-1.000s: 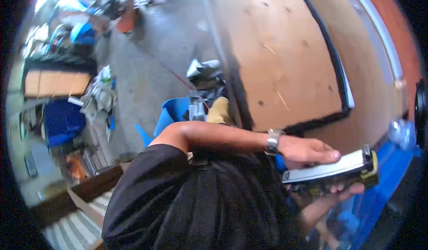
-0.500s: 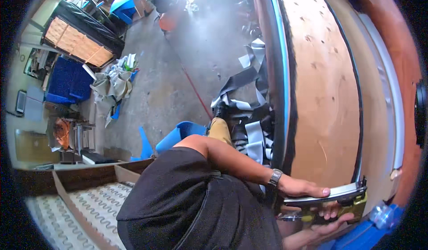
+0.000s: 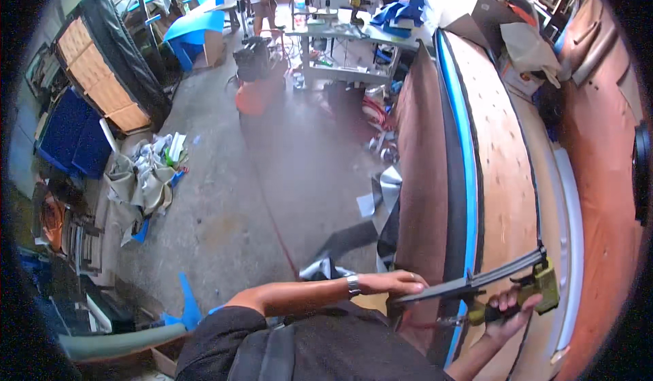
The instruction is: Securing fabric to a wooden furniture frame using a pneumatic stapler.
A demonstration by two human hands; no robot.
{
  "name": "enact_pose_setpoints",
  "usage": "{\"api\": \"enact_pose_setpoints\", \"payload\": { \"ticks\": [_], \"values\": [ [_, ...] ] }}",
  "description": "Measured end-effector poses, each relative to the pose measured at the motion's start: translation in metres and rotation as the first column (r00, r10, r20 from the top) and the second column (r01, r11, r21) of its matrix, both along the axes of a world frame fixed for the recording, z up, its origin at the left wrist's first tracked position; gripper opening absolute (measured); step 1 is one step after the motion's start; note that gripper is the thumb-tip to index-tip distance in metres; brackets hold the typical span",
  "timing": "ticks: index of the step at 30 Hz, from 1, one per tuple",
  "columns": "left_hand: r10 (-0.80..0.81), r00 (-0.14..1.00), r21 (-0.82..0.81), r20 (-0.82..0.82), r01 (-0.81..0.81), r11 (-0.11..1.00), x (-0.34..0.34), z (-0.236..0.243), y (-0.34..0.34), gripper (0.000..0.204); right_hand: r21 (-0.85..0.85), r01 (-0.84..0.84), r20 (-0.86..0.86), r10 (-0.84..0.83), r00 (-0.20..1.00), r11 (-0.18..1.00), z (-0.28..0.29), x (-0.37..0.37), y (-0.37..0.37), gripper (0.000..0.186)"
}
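A pneumatic staple gun point(image 3: 546, 292) with an olive body and a long grey magazine rail is held across my front on the right, over a padded wooden piece. My right hand point(image 3: 507, 314) wraps round its handle. At the near end of the rail is my left hand point(image 3: 393, 284), a watch on its wrist, its fingers closed on that end. Beneath the gun lies a long bare wood panel point(image 3: 505, 143) with black edging, and a blue strip point(image 3: 457, 129) and brown covering point(image 3: 422, 191) run along its left side.
Dark and silvery fabric scraps point(image 3: 386, 211) lie on the floor left of the panel. A hose point(image 3: 275, 224) crosses the concrete. Farther off stand an orange compressor point(image 3: 252, 99) and a cluttered workbench point(image 3: 350, 31). A heap of cloth point(image 3: 146, 180) lies at left.
My view has lifted, bringing the workbench into sight. My left hand has slid back along the rail to its near end. The staple gun is now tilted, its right end higher.
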State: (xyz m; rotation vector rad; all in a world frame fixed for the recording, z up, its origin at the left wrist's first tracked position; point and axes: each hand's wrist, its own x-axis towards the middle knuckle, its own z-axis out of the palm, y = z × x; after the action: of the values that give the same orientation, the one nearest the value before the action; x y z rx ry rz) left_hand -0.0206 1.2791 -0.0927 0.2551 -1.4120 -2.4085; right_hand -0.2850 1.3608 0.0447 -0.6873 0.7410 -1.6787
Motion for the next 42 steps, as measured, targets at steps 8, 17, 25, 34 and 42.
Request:
{"api": "enact_pose_setpoints", "payload": {
  "ticks": [8,17,25,34,42],
  "values": [
    [0.349,0.78,0.044,0.519,-0.432,0.901,0.127,-0.09,-0.203,0.041,0.003,0.135,-0.514,-0.115,0.85,0.991,-0.089,0.066,-0.175,0.026],
    [0.473,0.524,-0.015,0.708,-0.659,0.752,0.221,-0.159,-0.511,0.032,0.743,0.204,-0.51,0.343,0.789,0.637,-0.349,0.11,-0.467,0.037],
    [0.608,0.482,-0.18,0.631,-0.672,0.719,0.288,-0.175,-0.792,0.021,0.487,0.411,-0.869,0.381,0.314,0.771,-0.378,0.157,-0.583,0.056],
    [0.811,0.372,-0.764,0.452,-0.308,0.567,0.314,-0.145,-1.121,0.032,0.712,0.572,-0.688,0.24,0.685,0.407,-0.298,0.24,-0.698,0.051],
    [0.904,0.28,-0.888,0.324,-0.239,0.392,0.298,-0.105,-1.199,0.024,0.766,0.53,-0.635,0.308,0.708,0.363,-0.286,0.292,-0.79,0.052]
  ]
}}
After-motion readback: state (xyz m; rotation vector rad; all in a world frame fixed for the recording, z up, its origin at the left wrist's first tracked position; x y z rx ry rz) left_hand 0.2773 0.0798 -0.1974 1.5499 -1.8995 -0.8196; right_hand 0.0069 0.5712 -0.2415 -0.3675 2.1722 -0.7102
